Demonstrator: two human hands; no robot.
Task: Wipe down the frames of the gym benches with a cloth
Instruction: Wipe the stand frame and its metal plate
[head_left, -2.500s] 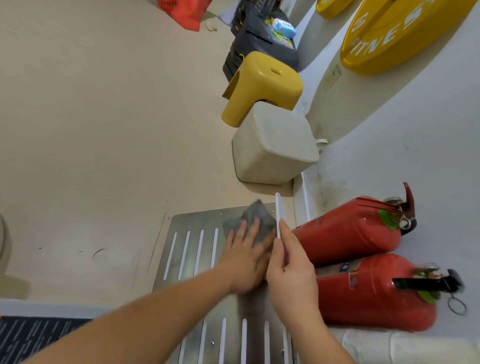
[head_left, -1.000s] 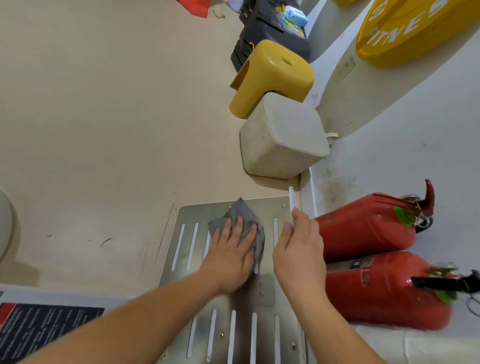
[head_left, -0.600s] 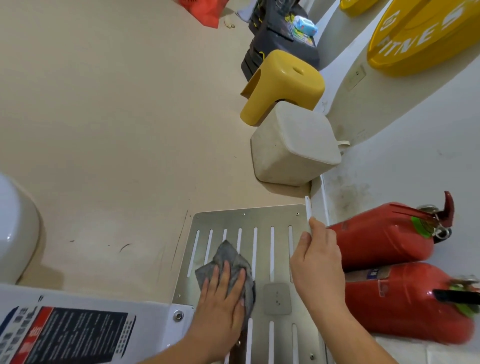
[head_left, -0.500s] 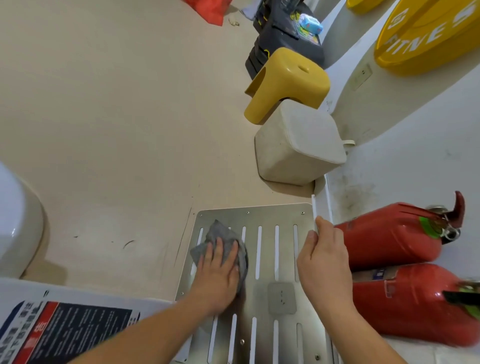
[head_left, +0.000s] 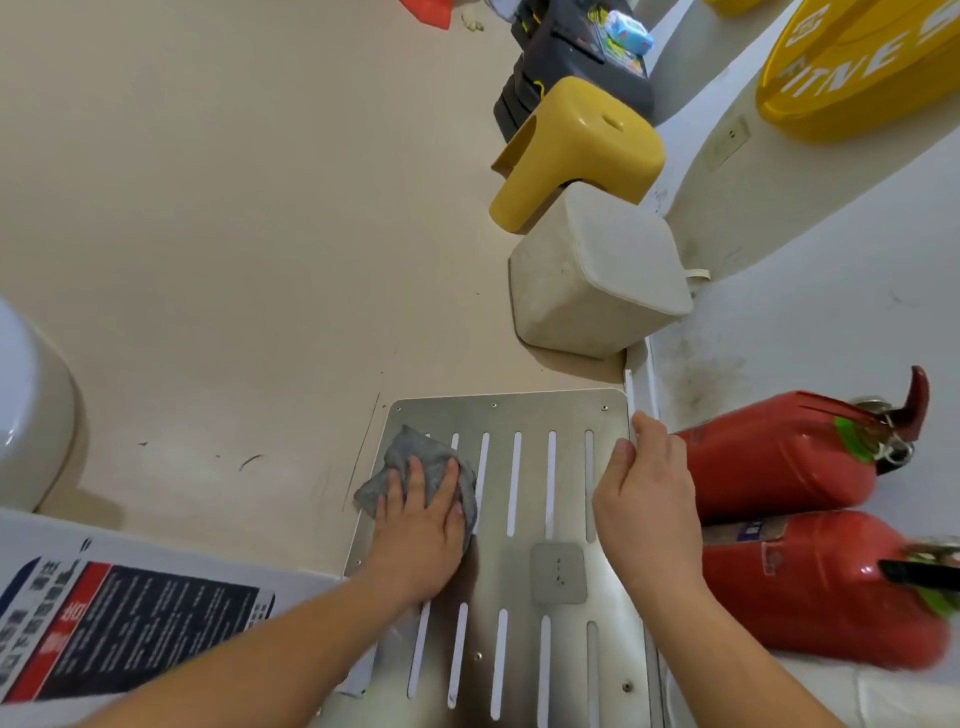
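A person wiping gym equipment presses a grey cloth (head_left: 415, 460) against a metal plate (head_left: 519, 410) that is cut with long slots, the step in hand being the wipe of this panel's top face. The left hand (head_left: 421, 530) lies flat on the cloth with fingers straight and close together, at the plate's far left corner, where the cloth hangs slightly over the left edge. The right hand (head_left: 649, 504) steadies the plate from its right edge, thumb on the metal and fingers curled over the rim; what the fingertips touch beyond the rim cannot be made out. Two red fire extinguishers (head_left: 779, 457) lie on their sides just to the right of the plate, close to that hand. A beige padded block (head_left: 597, 280) sits just beyond the plate's far right corner, with a yellow stool (head_left: 582, 135) behind it. Most of the plate, to the right of the cloth and nearer the person, looks yet to be covered. The next move probably calls for sliding the cloth along the slots under even pressure while the right hand holds the plate firm, keeping clear of the extinguishers.
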